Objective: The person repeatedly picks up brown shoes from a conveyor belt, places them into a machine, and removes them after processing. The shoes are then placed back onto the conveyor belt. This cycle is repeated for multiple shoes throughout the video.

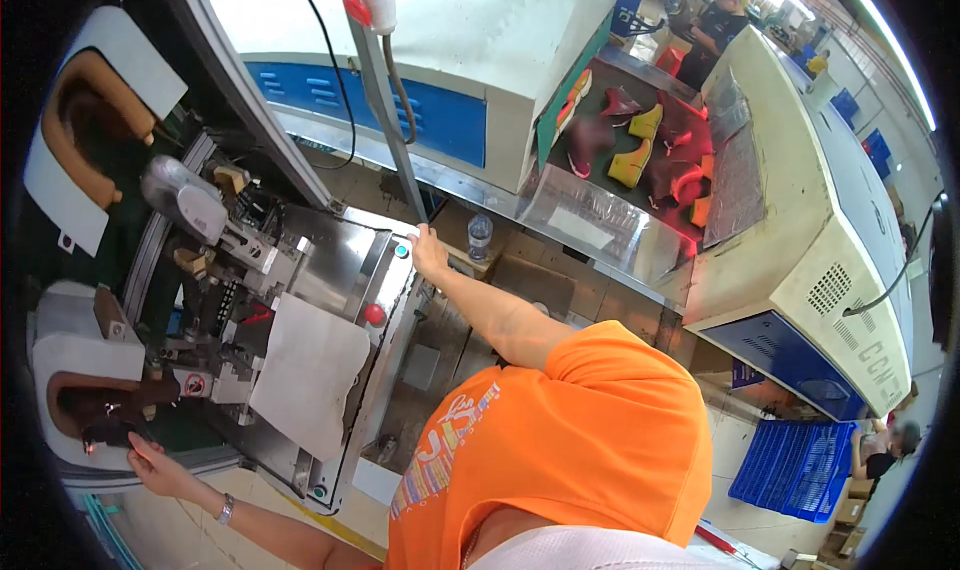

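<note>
My left hand [165, 473], with a watch at the wrist, pinches the edge of a dark shoe upper [112, 426]. The upper sits against a brown-padded mould [62, 388] at the far left of the machine. My right hand [429, 255] rests on the corner of the machine's metal panel, fingers loosely extended beside a green button [401, 252], holding nothing. Whether a finger touches the button I cannot tell. Midway along the panel edge is a red button [374, 314]. A second green button [319, 490] sits at its lower end. A pale sheet [305, 370] covers part of the panel.
A second, empty brown-padded mould [125, 105] stands at upper left. Metal clamps [235, 260] lie between the moulds. A clear bottle [480, 232] stands beyond my right hand. Behind is a conveyor with yellow shoe parts [632, 162]. Blue crates [795, 470] and other people are farther off.
</note>
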A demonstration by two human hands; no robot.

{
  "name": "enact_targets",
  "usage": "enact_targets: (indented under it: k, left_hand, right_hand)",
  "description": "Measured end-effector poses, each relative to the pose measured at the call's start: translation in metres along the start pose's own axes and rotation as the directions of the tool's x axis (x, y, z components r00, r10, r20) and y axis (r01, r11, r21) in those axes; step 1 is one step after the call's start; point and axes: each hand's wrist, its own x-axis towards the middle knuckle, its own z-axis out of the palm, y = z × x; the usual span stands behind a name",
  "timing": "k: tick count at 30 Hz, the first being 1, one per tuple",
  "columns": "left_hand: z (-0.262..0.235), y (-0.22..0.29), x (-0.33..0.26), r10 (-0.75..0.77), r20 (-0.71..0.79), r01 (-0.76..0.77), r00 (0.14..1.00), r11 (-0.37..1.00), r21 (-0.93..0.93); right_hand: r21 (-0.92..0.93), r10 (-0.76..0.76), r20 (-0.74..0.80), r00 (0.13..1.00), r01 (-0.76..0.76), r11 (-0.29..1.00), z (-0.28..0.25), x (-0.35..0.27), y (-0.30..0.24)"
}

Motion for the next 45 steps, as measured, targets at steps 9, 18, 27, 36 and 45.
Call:
enact_targets:
  k: [9, 18, 27, 36, 45]
  left_hand:
    - [0.015, 0.03, -0.008, 0.154, -0.06, -0.151, 0.986, 0.987, 0.061]
    - [-0.039, 0.075, -0.005, 0.177, -0.251, -0.217, 0.952, 0.966, -0.14]
    - [-0.05, 0.118, 0.043, 0.515, -0.051, -0.495, 0.856, 0.844, 0.208]
    - [-0.088, 0.202, 0.014, 0.757, 0.07, -0.751, 0.649, 0.623, 0.221]
    - [0.062, 0.348, -0.142, 0.85, 0.323, -0.59, 0.417, 0.523, -0.615]
  right_hand:
    - [-0.202, -0.227, 0.108, 0.968, 0.245, 0.948, -0.021, 0.002, 0.004]
    - [0.241, -0.22, -0.171, 0.96, 0.257, 0.936, -0.013, 0.016, -0.004]
    - [0.615, -0.347, 0.071, 0.935, 0.232, 0.754, -0.04, -0.019, -0.054]
    - [0.677, -0.738, 0.224, 0.637, 0.443, 0.587, -0.159, -0.129, -0.17]
    - [0.657, -0.907, 0.003, 0.421, 0.683, 0.319, -0.248, -0.14, -0.145]
